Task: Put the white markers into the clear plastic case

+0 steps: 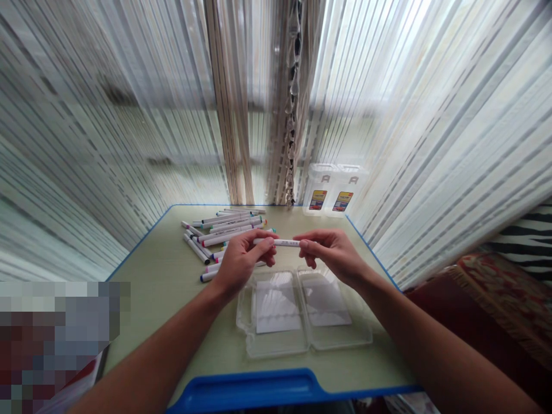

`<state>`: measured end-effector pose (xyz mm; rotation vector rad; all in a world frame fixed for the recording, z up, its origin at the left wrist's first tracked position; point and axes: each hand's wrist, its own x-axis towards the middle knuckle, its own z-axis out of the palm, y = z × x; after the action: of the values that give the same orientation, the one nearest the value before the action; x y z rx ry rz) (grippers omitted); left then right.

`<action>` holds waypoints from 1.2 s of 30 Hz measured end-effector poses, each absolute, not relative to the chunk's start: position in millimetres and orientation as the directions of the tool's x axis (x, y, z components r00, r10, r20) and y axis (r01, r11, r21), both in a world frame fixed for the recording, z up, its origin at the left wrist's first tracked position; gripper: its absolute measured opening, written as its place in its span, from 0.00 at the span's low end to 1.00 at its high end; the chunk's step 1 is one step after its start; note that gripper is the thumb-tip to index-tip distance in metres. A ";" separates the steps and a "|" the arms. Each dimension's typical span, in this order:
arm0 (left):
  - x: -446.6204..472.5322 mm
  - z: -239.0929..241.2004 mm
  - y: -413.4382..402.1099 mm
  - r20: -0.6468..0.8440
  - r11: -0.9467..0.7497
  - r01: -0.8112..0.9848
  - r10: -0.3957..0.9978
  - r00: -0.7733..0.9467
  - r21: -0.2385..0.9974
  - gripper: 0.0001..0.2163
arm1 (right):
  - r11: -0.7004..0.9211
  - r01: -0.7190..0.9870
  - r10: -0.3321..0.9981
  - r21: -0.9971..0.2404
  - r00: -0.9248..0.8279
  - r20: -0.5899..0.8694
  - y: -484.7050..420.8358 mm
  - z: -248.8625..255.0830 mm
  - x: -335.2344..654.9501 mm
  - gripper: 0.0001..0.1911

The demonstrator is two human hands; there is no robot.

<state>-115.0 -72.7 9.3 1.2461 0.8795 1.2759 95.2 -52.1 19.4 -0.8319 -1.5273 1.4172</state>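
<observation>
Fingers (264,248): left hand (241,261) and right hand (334,253) pinch one marker (282,242) by its ends, above the case (276,348).
Done: case open, no markers inside.
Remaining: marker pile (224,230) far left on counter (164,287).

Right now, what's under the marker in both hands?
Beneath the marker, an open clear case on the table, a white sheet in each half. The right hand covers a far corner.
</observation>
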 end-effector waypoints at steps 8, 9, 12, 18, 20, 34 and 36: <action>-118.2 11.6 -70.2 0.120 -0.088 -0.286 0.988 0.095 0.954 0.08 | 0.126 -0.114 0.896 -0.985 -0.412 0.163 -50.8 19.9 97.2 0.18; -118.2 12.2 -70.3 0.122 -0.091 -0.292 0.988 0.091 0.952 0.08 | 0.127 -0.116 0.897 -0.985 -0.411 0.164 -50.6 20.2 97.2 0.18; -118.2 13.0 -70.3 0.128 -0.098 -0.299 0.988 0.085 0.949 0.08 | 0.119 -0.142 0.896 -0.983 -0.412 0.167 -49.7 20.1 97.8 0.16; -118.1 13.3 -70.2 0.131 -0.103 -0.319 0.989 0.070 0.942 0.06 | 0.052 -0.221 0.879 -0.974 -0.453 0.150 -48.4 18.3 99.3 0.14; -117.9 13.9 -70.4 0.125 -0.098 -0.323 0.990 0.066 0.941 0.06 | 0.026 -0.249 0.875 -0.968 -0.462 0.142 -48.6 18.9 99.3 0.14; -116.8 16.4 -71.0 0.098 -0.071 -0.354 0.993 0.060 0.933 0.06 | 0.106 -0.228 0.869 -0.968 -0.452 0.201 -46.7 17.0 100.7 0.17; -116.7 15.9 -71.4 0.098 -0.068 -0.352 0.993 0.068 0.934 0.06 | 0.136 -0.204 0.878 -0.970 -0.429 0.213 -46.1 16.0 100.1 0.16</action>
<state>-116.7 -71.4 15.9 1.0395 0.8421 1.3550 100.1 -46.1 16.0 -0.6917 -1.4824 1.4667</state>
